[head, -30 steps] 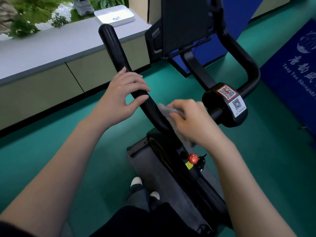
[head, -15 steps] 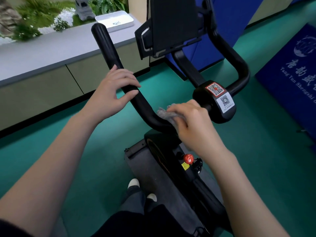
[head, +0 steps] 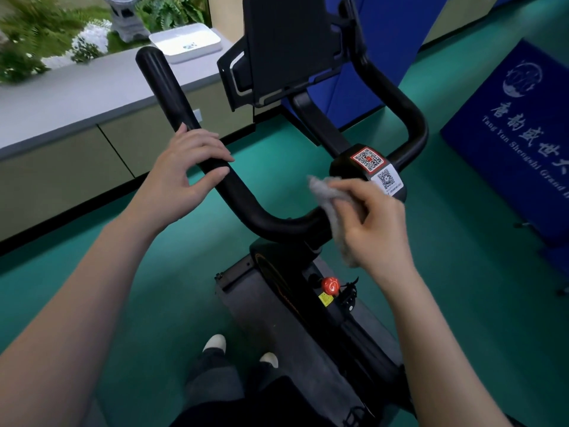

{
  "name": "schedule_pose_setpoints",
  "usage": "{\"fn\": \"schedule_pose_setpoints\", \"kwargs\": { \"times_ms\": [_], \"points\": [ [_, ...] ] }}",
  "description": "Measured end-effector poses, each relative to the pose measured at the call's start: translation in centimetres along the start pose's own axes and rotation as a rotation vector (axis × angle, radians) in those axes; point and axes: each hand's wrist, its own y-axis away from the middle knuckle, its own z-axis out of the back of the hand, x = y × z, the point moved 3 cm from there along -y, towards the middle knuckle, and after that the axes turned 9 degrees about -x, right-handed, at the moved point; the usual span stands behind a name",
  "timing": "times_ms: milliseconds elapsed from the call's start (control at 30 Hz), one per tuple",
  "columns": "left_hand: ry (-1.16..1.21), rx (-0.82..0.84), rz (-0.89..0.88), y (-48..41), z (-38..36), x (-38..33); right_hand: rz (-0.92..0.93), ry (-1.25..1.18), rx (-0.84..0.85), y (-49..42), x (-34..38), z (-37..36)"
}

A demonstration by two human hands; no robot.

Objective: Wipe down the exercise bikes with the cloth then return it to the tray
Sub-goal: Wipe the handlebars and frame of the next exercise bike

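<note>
A black exercise bike (head: 308, 303) stands in front of me with a curved black handlebar (head: 172, 97). My left hand (head: 181, 174) rests on the left arm of the handlebar, fingers over the top and thumb underneath, loosely wrapped. My right hand (head: 372, 223) grips a grey cloth (head: 329, 204) and holds it against the middle of the handlebar, just left of the round black hub with QR stickers (head: 369, 171). A white tray (head: 184, 43) sits on the grey counter at the back left.
A grey counter (head: 77, 97) with cabinets runs along the left, with plants and a small stone lantern (head: 126, 16) behind it. A black screen holder (head: 289, 47) rises above the handlebar. Blue mats (head: 508, 134) lie on the green floor at right. My shoes (head: 215, 343) show below.
My right hand has slid the cloth to the right along the handlebar, from its lower left bend to the hub. My left hand has stayed on the left arm.
</note>
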Motion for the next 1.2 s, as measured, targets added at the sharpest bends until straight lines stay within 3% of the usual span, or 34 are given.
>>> {"fn": "schedule_pose_setpoints", "kwargs": {
  "times_ms": [167, 367, 567, 800, 967, 1200],
  "points": [
    [0.003, 0.023, -0.017, 0.1, 0.1, 0.2, 0.016, 0.085, -0.179, 0.2, -1.1, 0.0],
    [0.014, 0.017, -0.018, 0.1, 0.1, 0.4, 0.043, -0.118, -0.275, 5.2, -0.4, -2.2],
    [0.019, 0.036, -0.037, 0.1, 0.0, 0.6, -0.276, -0.184, -0.617, 3.7, -3.8, -1.7],
    [0.016, 0.045, -0.029, 0.1, -0.2, 0.7, -0.220, -0.187, -0.657, 6.0, -1.4, -5.1],
    [0.017, 0.045, -0.031, 0.1, -0.2, 0.7, -0.058, -0.231, -0.465, 9.0, 1.9, -6.5],
    [0.005, 0.044, -0.039, 0.1, -0.1, 0.5, -0.172, -0.129, -0.603, 7.2, 0.4, -5.2]
  ]
}}
